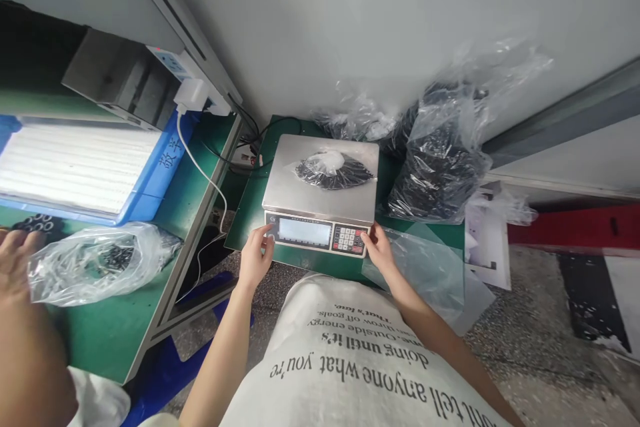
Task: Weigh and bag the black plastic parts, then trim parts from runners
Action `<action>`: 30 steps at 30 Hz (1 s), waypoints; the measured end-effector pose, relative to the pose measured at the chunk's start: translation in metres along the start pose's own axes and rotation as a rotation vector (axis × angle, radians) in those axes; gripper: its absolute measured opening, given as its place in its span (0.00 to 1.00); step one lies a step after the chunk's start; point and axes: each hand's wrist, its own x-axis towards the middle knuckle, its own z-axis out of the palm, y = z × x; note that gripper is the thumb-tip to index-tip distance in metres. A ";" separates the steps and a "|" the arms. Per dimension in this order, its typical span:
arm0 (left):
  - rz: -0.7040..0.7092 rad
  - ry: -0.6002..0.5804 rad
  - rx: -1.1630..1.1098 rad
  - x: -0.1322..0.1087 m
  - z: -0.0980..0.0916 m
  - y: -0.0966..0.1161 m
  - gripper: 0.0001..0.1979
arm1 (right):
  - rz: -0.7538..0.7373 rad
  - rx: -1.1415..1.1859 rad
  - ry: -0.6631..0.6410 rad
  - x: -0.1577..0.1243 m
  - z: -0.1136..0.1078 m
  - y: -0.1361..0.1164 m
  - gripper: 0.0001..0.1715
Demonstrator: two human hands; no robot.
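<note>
Bag (340, 177) lies on the scale (283, 173), seemingly being weighed, left hand (256, 257) at eight o'clock and right hand (379, 247) at four, both half-open, empty, touching its front, a steady reading probably needed next.

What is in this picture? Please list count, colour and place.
Scale: one, silver, on green table
Small bag: one, clear, black-filled, on scale
Large bags: at least two, clear, black-filled, behind or beside scale
Flat bags: uncounted, clear, right of scale
Papers: uncounted, white, right of table
Tray: one, blue, on green workbench
Open bag: one, clear, workbench front
Rings: several, black, beside open bag
Box: one, grey, near tray
Plug with cable: one, white, beside box
Co-worker's hand: one, bare, far left
T-shirt: one, white, bottom middle
Left hand: one, bare, at scale's left end
Right hand: one, bare, at scale's right end
</note>
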 end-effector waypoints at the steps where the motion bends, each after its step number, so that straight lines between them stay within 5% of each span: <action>1: 0.009 0.002 0.001 0.001 0.001 0.001 0.13 | -0.012 -0.011 0.008 0.000 0.001 0.001 0.39; 7: 0.072 0.037 0.004 0.006 0.001 0.007 0.13 | -0.125 -0.133 0.094 0.000 -0.021 -0.027 0.30; 11: 0.064 0.038 0.004 0.007 -0.001 0.013 0.13 | -0.341 -0.214 0.289 0.019 -0.075 -0.104 0.20; 13: 0.068 0.010 0.006 0.007 0.001 0.017 0.14 | -0.641 -0.352 0.535 0.042 -0.106 -0.150 0.19; 15: 0.086 -0.022 -0.005 0.007 0.005 0.022 0.15 | -0.756 -0.480 0.641 0.073 -0.132 -0.189 0.19; 22: 0.112 -0.007 -0.088 -0.003 0.021 0.025 0.14 | -0.340 -0.899 0.129 0.159 -0.163 -0.239 0.17; 30: -0.004 0.031 -0.097 -0.018 0.019 0.010 0.15 | -0.033 -0.899 -0.179 0.136 -0.151 -0.270 0.17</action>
